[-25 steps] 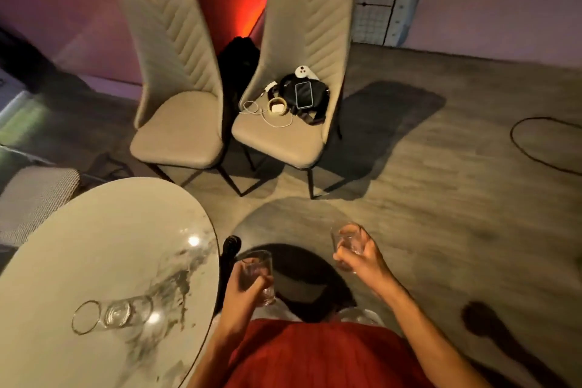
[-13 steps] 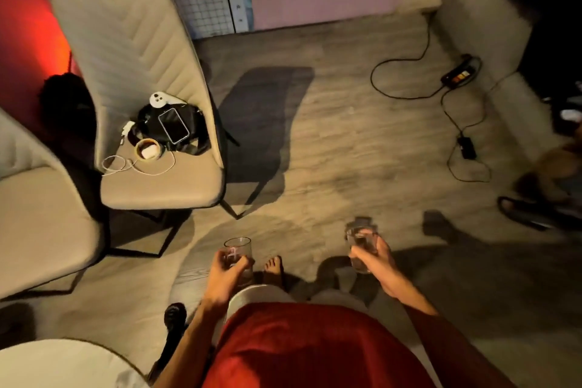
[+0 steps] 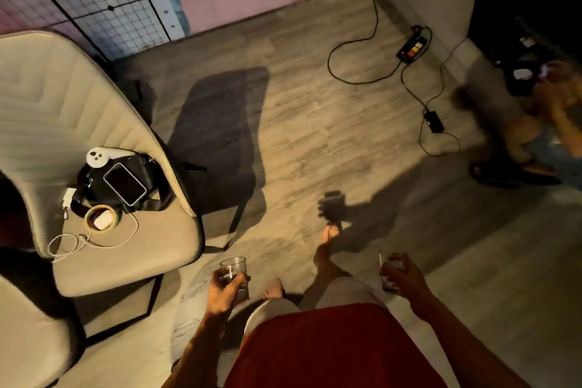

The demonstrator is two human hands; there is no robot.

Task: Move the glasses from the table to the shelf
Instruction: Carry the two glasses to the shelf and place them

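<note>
I hold two clear drinking glasses above the wooden floor. My left hand (image 3: 225,291) wraps around one upright glass (image 3: 233,268) at lower centre. My right hand (image 3: 404,277) grips the second glass (image 3: 386,274), mostly hidden by my fingers. Both are held low in front of my red shirt, with my bare feet below. The table and the shelf are out of view.
A beige chair (image 3: 94,230) stands at the left with a phone (image 3: 125,183), a bag, a tape roll and a cable on its seat. A power strip (image 3: 413,48) with cords lies on the floor at upper right. Another person (image 3: 548,129) crouches at the right edge.
The view has swung right, away from the table, which has left the frame. Both hands still carry their glasses, and I have stepped forward across the floor.
</note>
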